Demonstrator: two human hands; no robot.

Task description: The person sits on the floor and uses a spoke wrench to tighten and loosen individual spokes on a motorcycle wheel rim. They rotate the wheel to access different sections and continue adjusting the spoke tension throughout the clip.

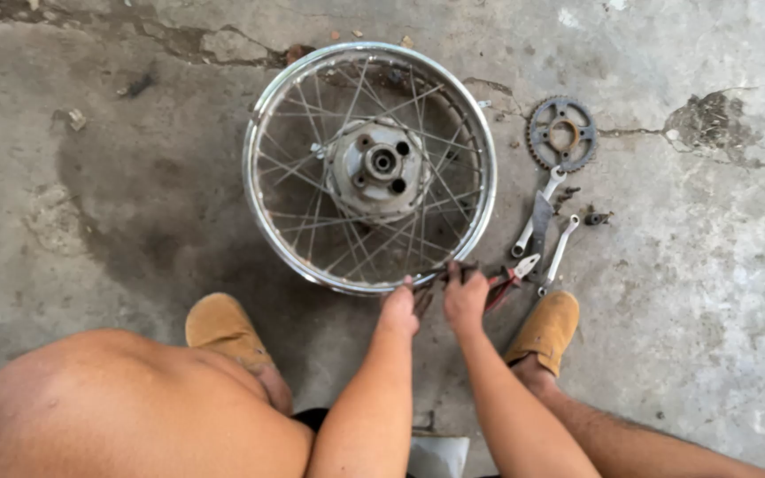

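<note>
A spoked chrome wheel rim (263,115) with a metal hub (381,164) lies flat on the concrete floor. My left hand (398,310) rests at the rim's near edge, fingers curled on it. My right hand (465,298) sits just beside it, gripping what looks like a small dark tool at the spokes near the rim; the tool is mostly hidden by my fingers. Red-handled pliers (508,281) lie right next to my right hand.
A toothed sprocket (561,134) lies right of the wheel. Below it lie wrenches (539,212), a second spanner (560,252) and small bolts (597,218). My tan shoes (221,326) (545,329) flank my arms. The cracked concrete has a dark stain to the left.
</note>
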